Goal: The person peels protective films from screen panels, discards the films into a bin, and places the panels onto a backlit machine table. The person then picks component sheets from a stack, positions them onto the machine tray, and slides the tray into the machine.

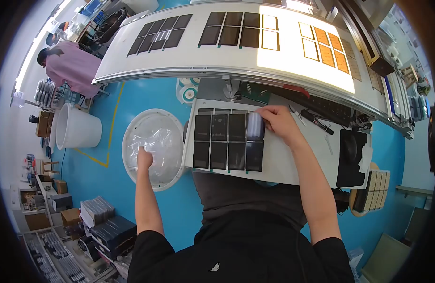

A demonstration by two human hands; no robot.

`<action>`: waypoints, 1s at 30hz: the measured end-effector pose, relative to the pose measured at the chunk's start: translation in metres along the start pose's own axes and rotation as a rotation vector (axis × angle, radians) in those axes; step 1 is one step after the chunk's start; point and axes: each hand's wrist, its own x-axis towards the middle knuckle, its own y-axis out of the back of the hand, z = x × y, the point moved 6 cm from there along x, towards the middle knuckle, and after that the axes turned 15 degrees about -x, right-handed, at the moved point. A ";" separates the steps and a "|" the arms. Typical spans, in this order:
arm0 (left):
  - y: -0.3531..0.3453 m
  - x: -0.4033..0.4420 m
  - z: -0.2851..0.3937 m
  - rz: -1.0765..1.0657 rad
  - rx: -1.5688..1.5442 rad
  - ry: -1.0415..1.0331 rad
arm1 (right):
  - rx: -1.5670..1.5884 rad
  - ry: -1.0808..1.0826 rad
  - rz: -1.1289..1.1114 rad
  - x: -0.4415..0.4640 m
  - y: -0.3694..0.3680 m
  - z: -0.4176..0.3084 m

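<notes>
My right hand (pixel 276 120) pinches the upper right corner of a glossy dark panel (pixel 255 126), which shines with a pale streak. That panel belongs to a grid of dark rectangular panels (pixel 219 154) with small green tabs, lying on a white work board (pixel 283 165). Off to the left, my left hand (pixel 144 158) is closed over a round white bin (pixel 127 160). Crumpled clear plastic film (pixel 163 165) fills the bin beneath it. Whether the left fingers hold some of that film is hidden from above.
A long white bench (pixel 194 61) ahead carries more dark panels and a lit area with orange panels (pixel 327 55). On the board's right are a black marker (pixel 321 123) and a mouse (pixel 350 144) on a black pad. A person in pink (pixel 73 66) stands far left, beyond a white bucket (pixel 80 126).
</notes>
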 end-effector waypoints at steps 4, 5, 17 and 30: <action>0.065 -0.061 0.168 0.363 -0.125 -0.547 | 0.031 0.068 0.002 -0.013 0.000 -0.014; 0.075 -0.077 0.208 0.251 -0.301 -0.632 | 0.056 0.090 -0.005 -0.013 0.000 -0.012; 0.062 -0.182 0.432 -0.558 -0.428 -1.039 | 0.131 0.243 -0.011 -0.016 -0.002 -0.008; 0.049 -0.176 0.441 -0.663 -0.518 -0.985 | 0.100 0.216 -0.019 -0.008 0.002 0.001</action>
